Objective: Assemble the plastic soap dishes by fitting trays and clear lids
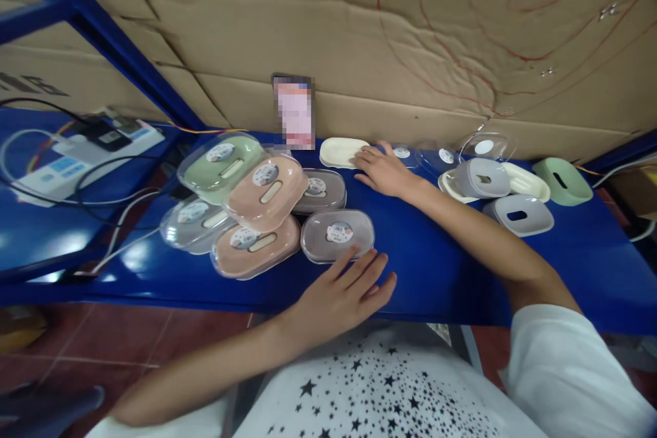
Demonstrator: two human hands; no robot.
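Observation:
My left hand (345, 295) hovers palm down near the table's front edge, fingers spread. Its fingertips overlap the lower rim of a grey soap box (328, 222) with a clear lid and round label; whether they touch it I cannot tell. Farther back, my right hand (386, 170) reaches across to a shallow cream soap box tray (339, 150), its fingers curled over the right end. To the left, lidded boxes lie heaped: a pink one (246, 209) on top, a green one (210, 178) beside it, another pink one (285, 260) lower down.
At the right lie loose grey sleeves (536, 219), a green sleeve (569, 185) and cream trays (534, 181). Clear lids (436, 157) rest along the back. A phone (295, 113) leans on the cardboard wall (230, 27). Cables and a power strip (76, 168) occupy the left.

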